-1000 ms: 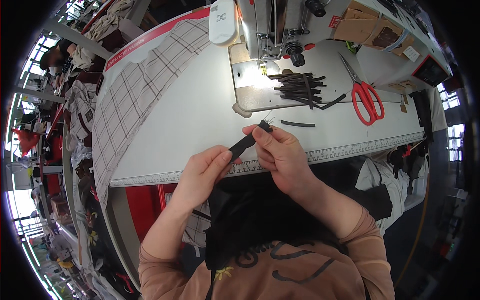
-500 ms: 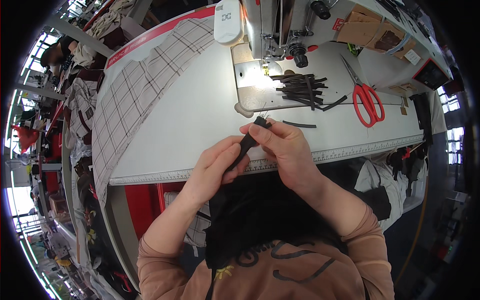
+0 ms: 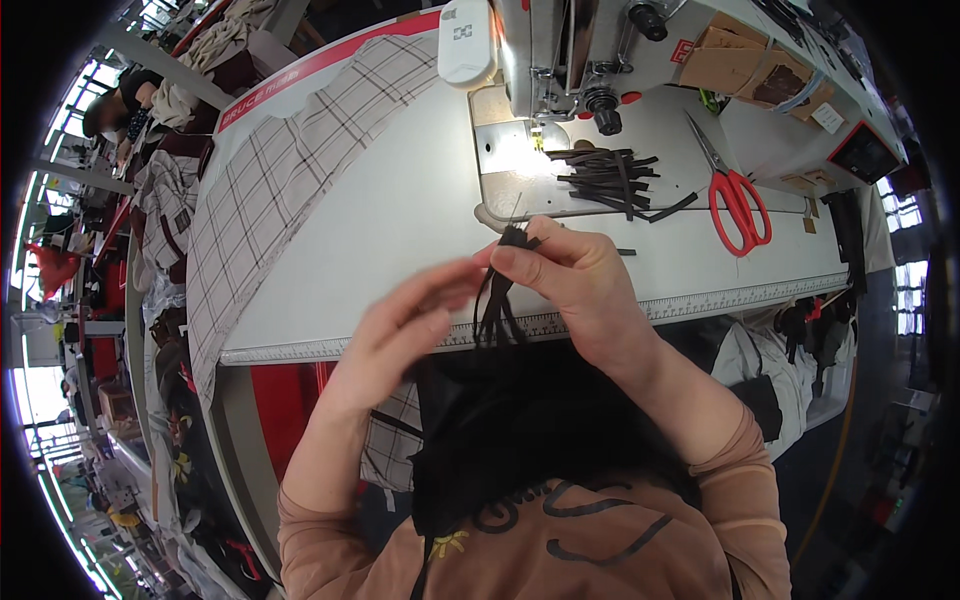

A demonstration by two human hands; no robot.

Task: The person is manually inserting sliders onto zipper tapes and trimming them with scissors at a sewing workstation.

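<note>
My right hand pinches the top end of a bundle of dark fabric strips above the table's front edge. The strips' lower ends hang fanned apart, and thin threads stick up from the top. Just left of the bundle, my left hand is open and slightly blurred, its fingers stretched toward the strips. Whether its fingertips touch them I cannot tell. Beyond my right hand, a pile of similar dark strips lies by the sewing machine's lit needle. One loose strip shows partly behind my right hand.
Red-handled scissors lie right of the pile. Plaid fabric covers the table's left side and hangs over its edge. A measuring tape runs along the front edge. A cardboard box sits at the back right. Another person works at far left.
My left hand has let go of the bundle and moved left, opening. The strips, gathered tightly before, now hang spread out from my right hand's pinch.
</note>
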